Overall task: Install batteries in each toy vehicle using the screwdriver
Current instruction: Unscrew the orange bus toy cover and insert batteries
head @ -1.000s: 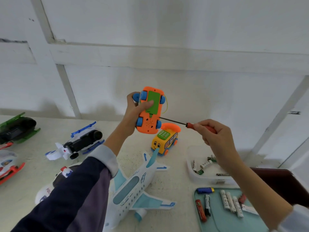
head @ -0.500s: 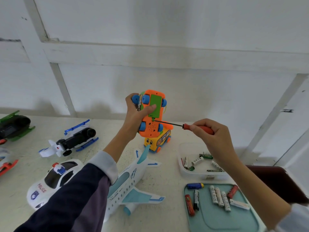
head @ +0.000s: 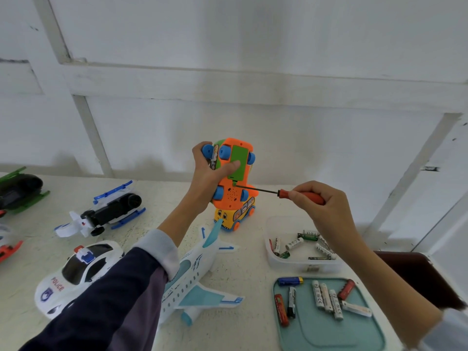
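Observation:
My left hand (head: pixel 207 178) holds an orange toy car (head: pixel 231 196) upright in the air, underside toward me, blue wheels showing. My thumb presses on its green battery cover (head: pixel 239 160). My right hand (head: pixel 321 206) grips the red-handled screwdriver (head: pixel 296 195). Its thin black shaft points left and the tip sits at the lower edge of the green cover. Loose batteries lie in a clear tub (head: pixel 281 264) and on a teal tray (head: pixel 329 335) at the lower right.
On the table stand a yellow toy bus (head: pixel 234 217) just under the held car, a white and blue airplane (head: pixel 200 272), a police car (head: pixel 78 269), a blue and black helicopter (head: pixel 106 211) and a green and black one (head: pixel 17 188). A dark brown object (head: pixel 415 277) lies right.
The screwdriver tip has moved left from beside the car to the lower edge of the green cover. My view has tilted, so the table objects sit higher in the frame.

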The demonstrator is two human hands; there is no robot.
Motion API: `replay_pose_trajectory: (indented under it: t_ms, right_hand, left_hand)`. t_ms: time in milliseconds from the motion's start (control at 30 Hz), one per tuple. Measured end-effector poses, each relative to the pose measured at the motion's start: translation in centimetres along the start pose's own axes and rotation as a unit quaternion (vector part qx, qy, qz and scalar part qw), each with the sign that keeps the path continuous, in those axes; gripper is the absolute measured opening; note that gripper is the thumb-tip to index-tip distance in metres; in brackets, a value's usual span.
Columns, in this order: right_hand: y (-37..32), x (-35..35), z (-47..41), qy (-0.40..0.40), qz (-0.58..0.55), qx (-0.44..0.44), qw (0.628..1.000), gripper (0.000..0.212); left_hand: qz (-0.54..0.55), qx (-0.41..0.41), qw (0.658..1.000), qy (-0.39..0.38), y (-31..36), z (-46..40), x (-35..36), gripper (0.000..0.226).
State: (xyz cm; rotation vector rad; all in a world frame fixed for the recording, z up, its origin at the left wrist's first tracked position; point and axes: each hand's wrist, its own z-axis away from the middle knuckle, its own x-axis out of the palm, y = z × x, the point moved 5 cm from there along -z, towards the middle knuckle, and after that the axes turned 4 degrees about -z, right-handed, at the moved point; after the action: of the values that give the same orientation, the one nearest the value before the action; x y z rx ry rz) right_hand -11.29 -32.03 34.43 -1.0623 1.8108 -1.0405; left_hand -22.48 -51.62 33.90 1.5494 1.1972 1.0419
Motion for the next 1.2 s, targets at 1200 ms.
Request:
replay_pose_trajectory:
  t_ms: [1200]
  right_hand:
    - [1.7,0.4,-0.6,-0.047,0.157,0.074,0.984,0.042]
  left_hand:
    - [-0.226,0.062,0.967,0.102,-0.9,0.0,-0.7,0.078]
